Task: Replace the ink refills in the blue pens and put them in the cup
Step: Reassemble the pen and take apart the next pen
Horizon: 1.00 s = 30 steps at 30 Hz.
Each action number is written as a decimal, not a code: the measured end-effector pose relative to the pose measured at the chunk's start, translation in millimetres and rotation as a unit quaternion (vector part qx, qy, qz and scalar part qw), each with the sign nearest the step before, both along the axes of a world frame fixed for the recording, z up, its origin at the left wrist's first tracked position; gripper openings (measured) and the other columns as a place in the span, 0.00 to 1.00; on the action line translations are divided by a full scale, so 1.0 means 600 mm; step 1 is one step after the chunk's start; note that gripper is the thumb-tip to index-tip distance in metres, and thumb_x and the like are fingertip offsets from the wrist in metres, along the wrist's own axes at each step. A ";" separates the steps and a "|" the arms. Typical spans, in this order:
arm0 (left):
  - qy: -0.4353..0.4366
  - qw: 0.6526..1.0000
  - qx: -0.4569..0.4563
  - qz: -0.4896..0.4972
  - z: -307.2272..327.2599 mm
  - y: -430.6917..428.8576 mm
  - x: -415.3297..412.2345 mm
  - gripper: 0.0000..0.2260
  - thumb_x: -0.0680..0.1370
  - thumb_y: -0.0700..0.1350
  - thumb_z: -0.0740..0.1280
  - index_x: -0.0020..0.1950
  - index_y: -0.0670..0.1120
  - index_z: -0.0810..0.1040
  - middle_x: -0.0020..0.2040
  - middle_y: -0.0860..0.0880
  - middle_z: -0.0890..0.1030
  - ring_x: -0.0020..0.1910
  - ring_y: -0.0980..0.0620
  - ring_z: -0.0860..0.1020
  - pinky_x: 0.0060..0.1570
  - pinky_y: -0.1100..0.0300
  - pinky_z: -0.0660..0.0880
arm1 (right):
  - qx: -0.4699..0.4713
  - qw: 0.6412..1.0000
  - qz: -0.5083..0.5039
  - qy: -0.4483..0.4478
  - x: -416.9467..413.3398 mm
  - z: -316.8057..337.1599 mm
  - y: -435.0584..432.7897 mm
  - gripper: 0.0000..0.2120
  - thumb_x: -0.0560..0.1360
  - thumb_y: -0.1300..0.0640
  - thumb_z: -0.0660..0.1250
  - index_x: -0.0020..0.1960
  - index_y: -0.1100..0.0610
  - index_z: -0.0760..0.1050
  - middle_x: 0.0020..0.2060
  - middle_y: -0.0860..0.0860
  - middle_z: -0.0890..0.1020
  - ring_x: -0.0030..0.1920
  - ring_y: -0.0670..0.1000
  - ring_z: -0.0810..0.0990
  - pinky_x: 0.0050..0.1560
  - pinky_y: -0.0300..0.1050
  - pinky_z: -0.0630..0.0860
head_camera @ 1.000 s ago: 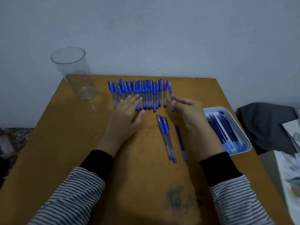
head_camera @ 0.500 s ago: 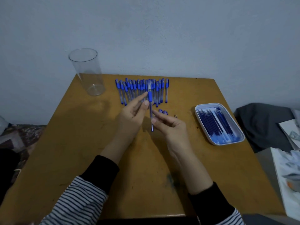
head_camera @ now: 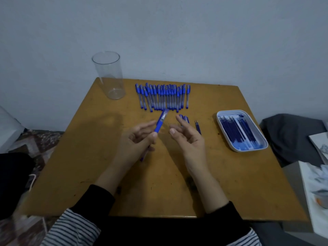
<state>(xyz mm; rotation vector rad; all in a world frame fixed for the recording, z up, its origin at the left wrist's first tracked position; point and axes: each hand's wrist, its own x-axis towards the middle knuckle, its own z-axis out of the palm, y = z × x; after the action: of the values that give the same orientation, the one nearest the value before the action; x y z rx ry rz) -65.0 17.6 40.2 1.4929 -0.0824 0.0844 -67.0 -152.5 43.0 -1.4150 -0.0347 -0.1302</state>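
Left grip (head_camera: 137,139) around pen (head_camera: 160,122); cup (head_camera: 111,77) empty.

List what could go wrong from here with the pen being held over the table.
The left hand alone pinches the pen, tilted above the table; the open right hand is off it, so it could slip. A dropped pen may roll into the row of pens and get mixed in. The clear cup stands near the table's far left corner, where a careless reach might tip it off.
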 end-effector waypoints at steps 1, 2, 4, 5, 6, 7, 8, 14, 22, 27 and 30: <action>0.006 1.000 0.007 -0.008 -0.006 0.002 -0.006 0.14 0.78 0.35 0.70 0.60 0.49 0.82 0.41 0.52 0.85 0.35 0.58 0.78 0.34 0.64 0.77 | 0.017 1.000 0.006 -0.002 -0.002 -0.004 0.005 0.24 0.76 0.63 0.71 0.71 0.54 0.73 0.55 0.52 0.84 0.57 0.46 0.82 0.59 0.43 0.78; 0.004 1.000 0.024 -0.016 -0.013 0.004 -0.011 0.14 0.78 0.34 0.70 0.60 0.48 0.82 0.42 0.53 0.85 0.35 0.60 0.77 0.34 0.66 0.75 | 0.035 0.999 0.012 -0.004 -0.004 -0.008 0.010 0.26 0.76 0.65 0.70 0.72 0.55 0.71 0.55 0.52 0.84 0.56 0.44 0.82 0.60 0.43 0.78; -0.003 0.999 0.045 -0.026 -0.026 0.008 -0.018 0.14 0.77 0.32 0.70 0.60 0.45 0.82 0.42 0.57 0.85 0.36 0.65 0.76 0.35 0.70 0.72 | 0.054 0.998 0.011 -0.012 -0.007 -0.017 0.019 0.24 0.76 0.67 0.69 0.70 0.59 0.72 0.51 0.53 0.82 0.51 0.43 0.82 0.59 0.43 0.78; -0.002 0.998 0.048 -0.027 -0.029 0.009 -0.022 0.14 0.77 0.31 0.70 0.59 0.44 0.82 0.42 0.59 0.85 0.35 0.66 0.76 0.36 0.72 0.71 | 0.056 0.998 0.005 -0.017 -0.009 -0.023 0.023 0.21 0.76 0.68 0.69 0.68 0.60 0.74 0.48 0.54 0.81 0.49 0.44 0.81 0.58 0.43 0.78; -0.001 0.998 0.051 -0.028 -0.032 0.011 -0.025 0.14 0.77 0.31 0.70 0.58 0.44 0.83 0.41 0.59 0.85 0.35 0.66 0.76 0.37 0.73 0.71 | 0.056 0.998 -0.001 -0.021 -0.010 -0.028 0.026 0.18 0.75 0.68 0.70 0.64 0.60 0.76 0.45 0.54 0.81 0.47 0.47 0.81 0.55 0.42 0.79; 0.000 0.998 0.055 -0.030 -0.034 0.012 -0.028 0.13 0.77 0.31 0.70 0.56 0.45 0.83 0.41 0.58 0.85 0.36 0.65 0.76 0.38 0.73 0.71 | 0.056 0.998 -0.007 -0.025 -0.010 -0.033 0.029 0.15 0.75 0.68 0.70 0.61 0.59 0.78 0.43 0.54 0.81 0.46 0.49 0.81 0.53 0.42 0.80; 0.000 0.998 0.062 -0.032 -0.036 0.013 -0.030 0.13 0.77 0.31 0.70 0.55 0.46 0.83 0.41 0.57 0.85 0.37 0.63 0.76 0.39 0.72 0.71 | 0.056 0.998 -0.012 -0.026 -0.011 -0.037 0.030 0.13 0.75 0.67 0.70 0.58 0.58 0.79 0.41 0.54 0.81 0.45 0.50 0.81 0.50 0.41 0.80; 0.004 0.997 0.070 -0.025 -0.045 0.008 -0.031 0.08 0.76 0.35 0.72 0.54 0.42 0.83 0.42 0.57 0.85 0.39 0.55 0.76 0.39 0.69 0.72 | 0.037 0.999 -0.016 -0.035 -0.011 -0.043 0.028 0.10 0.75 0.67 0.71 0.54 0.57 0.80 0.43 0.63 0.81 0.44 0.52 0.82 0.46 0.39 0.79; -0.005 0.995 0.102 -0.020 -0.048 0.009 -0.029 0.06 0.75 0.40 0.74 0.49 0.50 0.84 0.42 0.60 0.85 0.40 0.61 0.78 0.40 0.70 0.73 | -0.002 0.998 -0.029 -0.050 -0.012 -0.048 0.028 0.09 0.75 0.70 0.68 0.51 0.58 0.78 0.40 0.54 0.81 0.41 0.45 0.81 0.46 0.38 0.80; -0.004 0.995 0.099 -0.018 -0.046 0.010 -0.029 0.09 0.74 0.39 0.74 0.48 0.53 0.85 0.45 0.59 0.86 0.44 0.63 0.81 0.44 0.70 0.75 | -0.006 0.998 -0.026 -0.060 -0.010 -0.051 0.026 0.10 0.76 0.70 0.68 0.50 0.56 0.77 0.44 0.57 0.82 0.46 0.49 0.82 0.49 0.40 0.80; -0.004 0.994 0.106 -0.012 -0.046 0.011 -0.030 0.08 0.72 0.45 0.74 0.49 0.55 0.85 0.47 0.59 0.86 0.46 0.61 0.82 0.46 0.68 0.76 | 0.004 0.998 -0.019 -0.068 -0.009 -0.055 0.026 0.08 0.76 0.67 0.67 0.51 0.56 0.76 0.48 0.60 0.83 0.49 0.53 0.84 0.52 0.45 0.80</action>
<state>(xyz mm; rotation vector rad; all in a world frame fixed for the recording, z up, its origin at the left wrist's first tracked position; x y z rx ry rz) -82.7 24.2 12.5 1.7037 -0.1193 0.0633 -72.3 -136.8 10.1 -1.3984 -0.1189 -0.2571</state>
